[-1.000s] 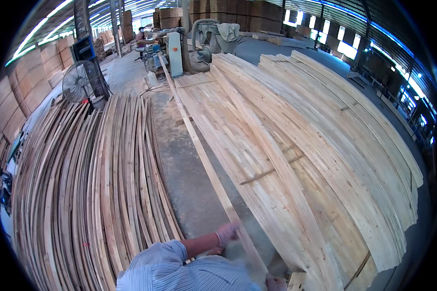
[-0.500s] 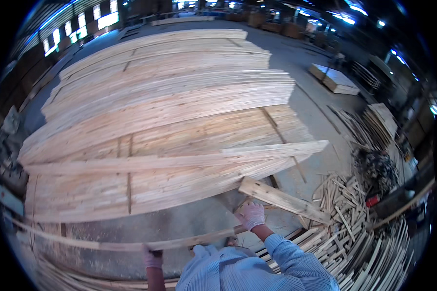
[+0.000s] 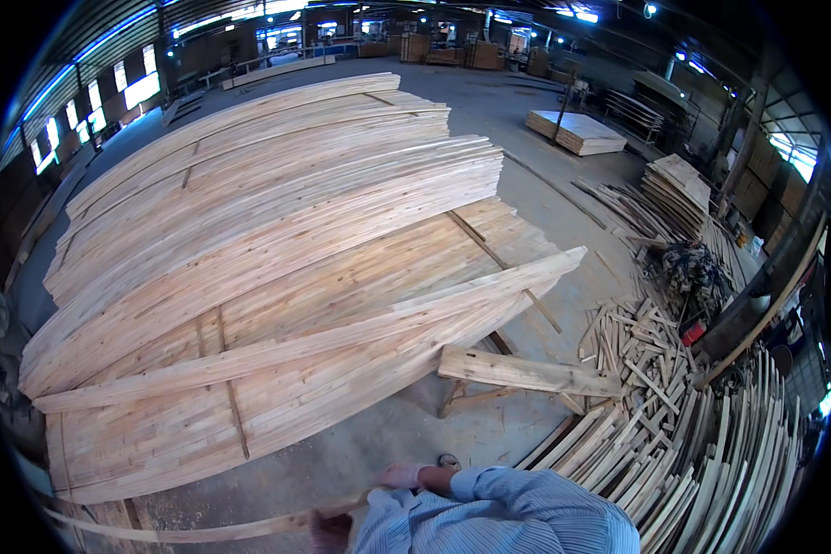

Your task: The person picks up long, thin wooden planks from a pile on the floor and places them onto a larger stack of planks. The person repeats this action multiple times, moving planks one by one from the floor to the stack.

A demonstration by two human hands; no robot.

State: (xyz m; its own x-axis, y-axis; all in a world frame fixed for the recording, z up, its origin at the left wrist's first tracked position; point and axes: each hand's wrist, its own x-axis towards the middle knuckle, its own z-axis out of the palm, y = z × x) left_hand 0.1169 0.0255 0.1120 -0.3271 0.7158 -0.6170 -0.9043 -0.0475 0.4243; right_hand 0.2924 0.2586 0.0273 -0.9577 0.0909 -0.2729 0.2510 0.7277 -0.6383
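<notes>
A long, narrow wooden strip (image 3: 203, 534) runs across the lower left and ends near my body. My left hand (image 3: 331, 531), dark and blurred at the bottom edge, is closed round the strip close to its right end. Just in front of my waist is my right hand (image 3: 404, 475), beside that same end. Its fingers are smeared, so its grip on the strip is unclear. Ahead lies a wide, low stack of boards (image 3: 157, 443), with one long loose board (image 3: 332, 346) lying slantwise across it.
To the right, a thick plank (image 3: 526, 371) rests near a heap of short offcuts (image 3: 632, 346). Many long strips (image 3: 702, 471) lie beside my right side. Taller board stacks (image 3: 277, 212) stand beyond, and a pallet of panels (image 3: 577, 132) sits far right. A dark post (image 3: 757, 305) leans there.
The view has turned to the right. My right hand has drawn back toward my waist, and my left hand has come nearer my body with the strip in it.
</notes>
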